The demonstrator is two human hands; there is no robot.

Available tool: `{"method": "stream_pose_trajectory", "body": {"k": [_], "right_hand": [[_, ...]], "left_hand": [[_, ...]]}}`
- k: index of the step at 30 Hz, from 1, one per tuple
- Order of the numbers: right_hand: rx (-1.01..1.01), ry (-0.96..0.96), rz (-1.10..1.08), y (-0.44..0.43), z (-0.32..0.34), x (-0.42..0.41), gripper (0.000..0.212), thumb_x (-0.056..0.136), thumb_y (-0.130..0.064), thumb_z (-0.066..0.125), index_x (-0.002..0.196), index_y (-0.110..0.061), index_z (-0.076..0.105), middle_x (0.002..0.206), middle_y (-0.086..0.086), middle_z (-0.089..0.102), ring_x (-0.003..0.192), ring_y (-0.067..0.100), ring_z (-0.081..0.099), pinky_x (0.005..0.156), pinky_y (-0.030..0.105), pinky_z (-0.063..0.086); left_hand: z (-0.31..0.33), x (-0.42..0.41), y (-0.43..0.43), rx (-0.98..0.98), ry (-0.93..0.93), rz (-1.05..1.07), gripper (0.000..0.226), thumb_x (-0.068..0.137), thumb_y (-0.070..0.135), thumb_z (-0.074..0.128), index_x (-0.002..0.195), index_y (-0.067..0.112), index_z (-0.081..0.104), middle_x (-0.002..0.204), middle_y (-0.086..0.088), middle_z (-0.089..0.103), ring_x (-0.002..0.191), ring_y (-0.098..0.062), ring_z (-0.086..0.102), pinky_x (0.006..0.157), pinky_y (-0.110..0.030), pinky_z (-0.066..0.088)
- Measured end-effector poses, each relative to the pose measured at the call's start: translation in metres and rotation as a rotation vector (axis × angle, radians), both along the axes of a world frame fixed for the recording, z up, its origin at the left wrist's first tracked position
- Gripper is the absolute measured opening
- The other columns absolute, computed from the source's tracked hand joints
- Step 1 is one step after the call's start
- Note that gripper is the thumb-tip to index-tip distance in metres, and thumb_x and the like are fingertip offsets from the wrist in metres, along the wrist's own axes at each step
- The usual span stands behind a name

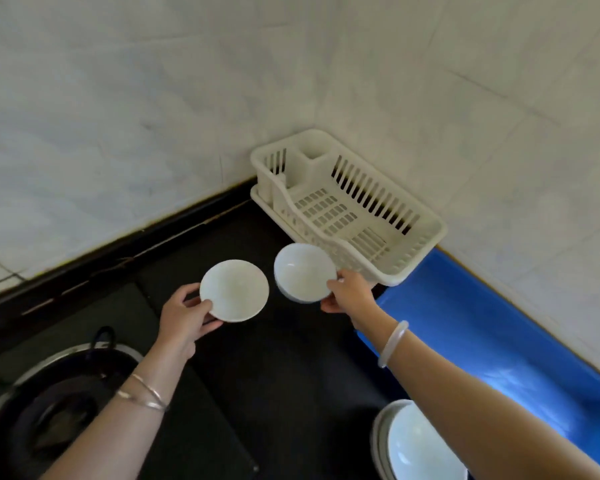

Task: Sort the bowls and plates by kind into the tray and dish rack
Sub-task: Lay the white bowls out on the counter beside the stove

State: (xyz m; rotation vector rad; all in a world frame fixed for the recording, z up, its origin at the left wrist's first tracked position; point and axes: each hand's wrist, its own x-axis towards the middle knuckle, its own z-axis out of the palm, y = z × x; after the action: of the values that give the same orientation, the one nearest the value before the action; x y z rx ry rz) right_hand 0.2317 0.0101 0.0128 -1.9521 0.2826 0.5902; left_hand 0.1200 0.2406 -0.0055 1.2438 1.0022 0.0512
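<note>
Left hand point(184, 315): grip closed on the near-left rim of a shallow white plate point(234, 290), thumb on top, fingers beneath, held above the dark surface point(291, 358). Right hand point(349, 292): grip closed on the right rim of a white bowl point(302, 271), tilted a little, just beside the near end of the cream dish rack point(347, 206), which stands empty in the far corner on its drip tray point(257, 199). Stack of further white dishes point(416, 445) at near right, partly hidden by the forearm. Hazards, as judged: both pieces are held by one edge only (a pinch, not a cradle), so a smooth glazed rim could slip and drop onto the hard surface; the two rims are near each other and could knock together; the bowl could clip the rack's raised near wall on entry; plate and bowl could end up in the same place, defeating the sort.
</note>
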Motion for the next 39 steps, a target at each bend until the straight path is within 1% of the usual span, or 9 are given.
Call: {"method": "stream_pose_trajectory", "body": {"k": [6,12,17,23,25,28,30,34,39], "right_hand": [[0.034,0.087,-0.078,0.057,-0.040,0.035,0.017,0.094,-0.005,0.045,0.110,-0.010,0.048,0.091,0.005,0.056,0.066,0.017,0.062,0.040,0.022,0.052],[0.042,0.097,-0.164,0.088,-0.065,0.055,0.011,0.093,-0.005,0.046,0.102,-0.010,0.050,0.112,0.014,0.055,0.066,0.017,0.062,0.044,0.023,0.053],[0.029,0.089,-0.143,0.099,-0.072,0.061,0.009,0.093,-0.006,0.046,0.098,-0.013,0.050,0.108,0.010,0.055,0.063,0.015,0.063,0.043,0.021,0.052],[0.026,0.082,-0.120,0.104,-0.077,0.062,0.006,0.094,-0.013,0.049,0.092,-0.018,0.049,0.098,0.007,0.059,0.063,0.015,0.066,0.042,0.018,0.050],[0.032,0.109,-0.096,0.103,-0.076,0.063,0.006,0.096,-0.019,0.050,0.101,-0.016,0.052,0.093,0.010,0.063,0.067,0.016,0.066,0.042,0.021,0.051],[0.097,0.183,-0.095,0.096,-0.074,0.063,0.029,0.096,-0.027,0.051,0.124,-0.019,0.049,0.095,0.008,0.063,0.075,0.020,0.067,0.046,0.024,0.054],[0.184,0.223,-0.130,0.093,-0.076,0.062,0.037,0.095,-0.022,0.053,0.131,-0.021,0.047,0.102,0.008,0.063,0.081,0.022,0.069,0.053,0.027,0.057],[0.391,0.258,-0.277,0.097,-0.077,0.059,0.040,0.094,-0.008,0.053,0.133,-0.012,0.049,0.117,0.015,0.060,0.097,0.028,0.066,0.061,0.029,0.058],[0.422,0.249,-0.286,0.115,-0.076,0.071,0.040,0.094,-0.005,0.051,0.134,-0.007,0.049,0.123,0.020,0.059,0.103,0.032,0.064,0.057,0.025,0.057]], "left_hand": [[-0.021,0.034,0.032,-0.044,0.043,0.137,0.040,0.087,-0.004,0.054,0.122,0.014,0.051,0.127,-0.015,0.054,0.090,-0.028,0.062,0.067,-0.039,0.054],[-0.037,0.049,0.053,-0.070,0.052,0.197,0.041,0.087,-0.005,0.053,0.122,0.017,0.050,0.126,-0.015,0.054,0.093,-0.029,0.063,0.070,-0.039,0.055],[-0.048,0.055,0.059,-0.079,0.060,0.218,0.043,0.087,-0.003,0.053,0.123,0.020,0.050,0.129,-0.013,0.053,0.099,-0.030,0.063,0.062,-0.036,0.055],[-0.057,0.053,0.058,-0.100,0.040,0.254,0.046,0.087,-0.002,0.054,0.126,0.022,0.048,0.129,-0.010,0.053,0.092,-0.024,0.062,0.058,-0.032,0.055],[-0.059,0.051,0.056,-0.135,0.025,0.279,0.047,0.087,0.001,0.055,0.128,0.023,0.048,0.129,-0.009,0.053,0.096,-0.024,0.062,0.062,-0.033,0.055],[-0.062,0.044,0.049,-0.268,0.036,0.326,0.045,0.088,0.010,0.057,0.129,0.027,0.046,0.125,-0.007,0.051,0.093,-0.026,0.065,0.066,-0.035,0.057],[-0.064,0.040,0.044,-0.414,-0.015,0.366,0.043,0.089,0.012,0.058,0.129,0.024,0.046,0.122,-0.008,0.051,0.088,-0.026,0.066,0.071,-0.037,0.057],[-0.069,0.039,0.036,-0.499,-0.117,0.441,0.043,0.088,0.009,0.058,0.129,0.016,0.049,0.119,-0.010,0.056,0.086,-0.026,0.067,0.074,-0.036,0.057],[-0.071,0.049,0.045,-0.482,-0.102,0.493,0.038,0.087,0.008,0.060,0.123,0.017,0.053,0.101,-0.006,0.060,0.079,-0.024,0.068,0.066,-0.034,0.060]]}}
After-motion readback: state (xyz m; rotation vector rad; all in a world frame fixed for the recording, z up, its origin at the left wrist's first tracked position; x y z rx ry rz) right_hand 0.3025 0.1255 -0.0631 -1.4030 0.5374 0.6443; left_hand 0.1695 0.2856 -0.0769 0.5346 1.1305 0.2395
